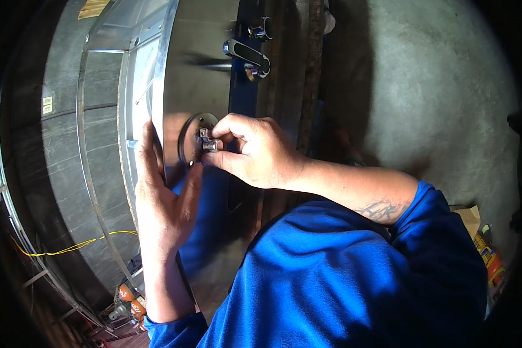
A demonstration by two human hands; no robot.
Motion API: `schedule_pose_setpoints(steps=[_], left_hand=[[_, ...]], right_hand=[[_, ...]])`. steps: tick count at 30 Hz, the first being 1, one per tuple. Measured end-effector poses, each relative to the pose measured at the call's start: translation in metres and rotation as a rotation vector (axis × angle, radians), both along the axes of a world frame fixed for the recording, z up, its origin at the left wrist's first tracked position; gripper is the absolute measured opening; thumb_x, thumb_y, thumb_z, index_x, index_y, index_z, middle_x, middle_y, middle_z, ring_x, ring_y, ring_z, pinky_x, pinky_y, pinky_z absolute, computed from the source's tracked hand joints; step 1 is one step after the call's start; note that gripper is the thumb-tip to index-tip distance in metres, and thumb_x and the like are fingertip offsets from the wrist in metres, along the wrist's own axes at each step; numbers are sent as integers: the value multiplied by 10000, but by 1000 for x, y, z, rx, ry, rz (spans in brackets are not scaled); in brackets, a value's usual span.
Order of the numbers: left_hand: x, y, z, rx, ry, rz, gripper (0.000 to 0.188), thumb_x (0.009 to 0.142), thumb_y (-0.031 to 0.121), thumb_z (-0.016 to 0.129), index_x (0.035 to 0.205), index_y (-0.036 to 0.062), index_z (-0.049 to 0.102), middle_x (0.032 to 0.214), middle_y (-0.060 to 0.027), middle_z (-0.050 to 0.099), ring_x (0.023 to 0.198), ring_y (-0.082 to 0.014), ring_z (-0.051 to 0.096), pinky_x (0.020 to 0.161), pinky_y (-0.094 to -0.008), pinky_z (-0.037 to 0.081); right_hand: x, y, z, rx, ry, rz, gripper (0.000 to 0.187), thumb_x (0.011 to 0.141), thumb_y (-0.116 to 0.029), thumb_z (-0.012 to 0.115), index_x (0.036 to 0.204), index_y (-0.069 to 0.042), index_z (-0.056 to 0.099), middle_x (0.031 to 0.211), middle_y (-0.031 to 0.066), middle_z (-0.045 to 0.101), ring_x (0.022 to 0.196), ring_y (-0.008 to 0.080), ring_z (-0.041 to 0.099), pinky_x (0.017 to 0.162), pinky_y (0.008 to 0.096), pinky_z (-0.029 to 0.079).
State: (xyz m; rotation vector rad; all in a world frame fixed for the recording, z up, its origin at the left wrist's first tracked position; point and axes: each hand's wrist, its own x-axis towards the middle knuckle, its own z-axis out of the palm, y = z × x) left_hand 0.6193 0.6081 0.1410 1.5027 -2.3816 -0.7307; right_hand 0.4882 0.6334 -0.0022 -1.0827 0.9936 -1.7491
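A shiny metal door panel stands in front of me, with a round metal plate on its face. At that plate my right hand pinches a small silver metal fitting with a short cylindrical end between thumb and fingertips. My left hand is stretched along the panel's left edge, fingers extended and thumb apart. Its thumb tip reaches the lower rim of the plate. Whether the fitting is fixed to the plate cannot be made out, since my fingers cover part of it.
Farther up the panel are a lever handle and a round chrome knob along a dark strip. Metal framing runs at the left, with a yellow cable below. Orange-and-white items lie lower left; a colourful package lies right on the concrete floor.
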Motion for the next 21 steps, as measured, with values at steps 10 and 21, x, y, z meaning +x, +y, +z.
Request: schedule_pose_setpoints(steps=[10, 21], left_hand=[[-9, -1, -4, -23, 22, 24, 750, 940, 1, 636, 1569, 10, 229, 1459, -262, 493, 1275, -296, 582, 1000, -394, 536], [-5, -2, -5, 13, 38, 47, 776, 905, -18, 674, 1571, 65, 284, 1324, -175, 607, 1102, -215, 666, 925, -335, 541]], right_hand=[[9, -3, -6, 111, -231, 108, 259, 869, -121, 814, 1027, -4, 646, 837, 46, 705, 779, 67, 640, 694, 256, 534], [-6, -11, -16, -7, -22, 129, 367, 813, -257, 864, 1019, 3, 706, 879, 68, 748, 805, 123, 685, 759, 292, 544]])
